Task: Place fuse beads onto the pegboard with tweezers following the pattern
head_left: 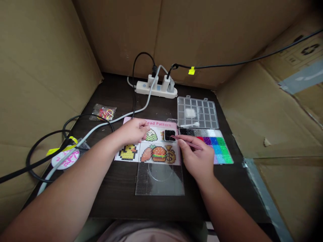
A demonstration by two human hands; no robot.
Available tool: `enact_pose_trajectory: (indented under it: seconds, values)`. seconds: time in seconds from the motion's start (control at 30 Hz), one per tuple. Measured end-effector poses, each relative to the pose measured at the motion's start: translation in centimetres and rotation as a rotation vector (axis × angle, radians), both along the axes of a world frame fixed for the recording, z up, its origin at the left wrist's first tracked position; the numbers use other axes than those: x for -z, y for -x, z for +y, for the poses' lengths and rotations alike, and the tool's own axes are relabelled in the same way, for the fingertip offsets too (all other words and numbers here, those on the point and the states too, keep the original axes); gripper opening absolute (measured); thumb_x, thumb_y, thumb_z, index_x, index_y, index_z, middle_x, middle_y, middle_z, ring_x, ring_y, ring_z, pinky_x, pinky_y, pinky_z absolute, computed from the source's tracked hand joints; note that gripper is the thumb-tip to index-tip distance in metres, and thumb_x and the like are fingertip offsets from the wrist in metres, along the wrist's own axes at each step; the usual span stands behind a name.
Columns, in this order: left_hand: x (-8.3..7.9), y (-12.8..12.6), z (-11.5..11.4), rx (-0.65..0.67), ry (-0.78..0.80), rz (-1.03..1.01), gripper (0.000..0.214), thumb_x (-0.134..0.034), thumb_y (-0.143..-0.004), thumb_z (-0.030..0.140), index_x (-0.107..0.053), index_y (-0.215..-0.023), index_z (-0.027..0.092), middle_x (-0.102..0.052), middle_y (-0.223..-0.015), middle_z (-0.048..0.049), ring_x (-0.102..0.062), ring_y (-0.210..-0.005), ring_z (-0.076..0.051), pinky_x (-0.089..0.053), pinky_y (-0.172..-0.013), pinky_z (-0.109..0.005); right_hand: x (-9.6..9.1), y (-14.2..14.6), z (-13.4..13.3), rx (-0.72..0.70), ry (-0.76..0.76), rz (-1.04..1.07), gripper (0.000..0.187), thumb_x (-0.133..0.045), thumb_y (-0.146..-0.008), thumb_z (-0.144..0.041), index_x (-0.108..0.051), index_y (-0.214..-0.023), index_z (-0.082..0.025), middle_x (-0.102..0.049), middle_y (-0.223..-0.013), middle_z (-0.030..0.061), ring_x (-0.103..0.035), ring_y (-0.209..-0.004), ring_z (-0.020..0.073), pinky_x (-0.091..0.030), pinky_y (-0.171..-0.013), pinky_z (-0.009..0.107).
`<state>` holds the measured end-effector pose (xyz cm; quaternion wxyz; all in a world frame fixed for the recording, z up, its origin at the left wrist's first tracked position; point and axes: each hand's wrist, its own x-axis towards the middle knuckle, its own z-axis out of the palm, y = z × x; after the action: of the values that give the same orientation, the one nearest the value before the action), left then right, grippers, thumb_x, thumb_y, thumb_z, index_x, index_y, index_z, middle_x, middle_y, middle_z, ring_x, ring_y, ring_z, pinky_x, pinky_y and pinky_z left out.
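My left hand [133, 131] rests in a loose curl on the pink-headed bead pattern sheet [157, 143], its fingers closed near a printed rice-ball picture. My right hand [195, 156] grips a pair of pink tweezers [188, 143], whose tip reaches a small black cup of black beads [169, 135]. The cup stands on the sheet between my hands. A square clear pegboard [159, 178] lies just below the sheet, and a compartment tray of coloured beads [209, 146] sits beyond my right hand, partly hidden by it.
A clear compartment box [198, 112] holds a white packet, with a white spoon beside it. Behind stand a white power strip [156, 90] and black and grey cables. At left lie a bag of rubber bands [104, 112] and a round bead piece [65, 158]. Cardboard walls surround the dark table [113, 201].
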<state>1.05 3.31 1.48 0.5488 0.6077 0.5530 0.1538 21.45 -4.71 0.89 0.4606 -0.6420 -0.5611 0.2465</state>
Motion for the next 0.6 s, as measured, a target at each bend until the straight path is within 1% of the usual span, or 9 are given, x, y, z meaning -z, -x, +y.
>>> enact_pose_trajectory:
  seconds: [0.1, 0.33, 0.6]
  values:
    - [0.06, -0.01, -0.02, -0.007, 0.008, -0.017, 0.018, -0.046, -0.087, 0.029, -0.047, -0.073, 0.018, -0.054, -0.063, 0.0002, -0.046, -0.046, -0.006, -0.036, -0.044, -0.019, 0.06, 0.27, 0.19, -0.015, 0.023, -0.003, 0.015, -0.062, -0.079, -0.028, -0.072, -0.086, -0.019, -0.073, -0.089, 0.0057, -0.068, -0.08, 0.019, -0.056, -0.076, 0.034]
    - [0.25, 0.07, 0.0, 0.007, 0.005, -0.034, 0.019, -0.045, -0.087, 0.028, -0.045, -0.071, 0.019, -0.053, -0.063, 0.0003, -0.046, -0.046, -0.007, -0.036, -0.043, -0.02, 0.19, 0.14, 0.49, 0.014, 0.029, 0.021, 0.015, -0.064, -0.077, -0.027, -0.072, -0.084, -0.017, -0.073, -0.087, 0.006, -0.069, -0.08, 0.0184, -0.056, -0.075, 0.032]
    - [-0.02, 0.0, -0.06, 0.0, 0.005, -0.018, 0.019, -0.045, -0.087, 0.028, -0.045, -0.071, 0.019, -0.054, -0.064, -0.0001, -0.046, -0.046, -0.007, -0.036, -0.043, -0.019, 0.35, -0.01, 0.59, 0.009, 0.045, 0.06, 0.015, -0.064, -0.077, -0.029, -0.072, -0.083, -0.018, -0.073, -0.087, 0.0072, -0.069, -0.08, 0.0205, -0.056, -0.076, 0.037]
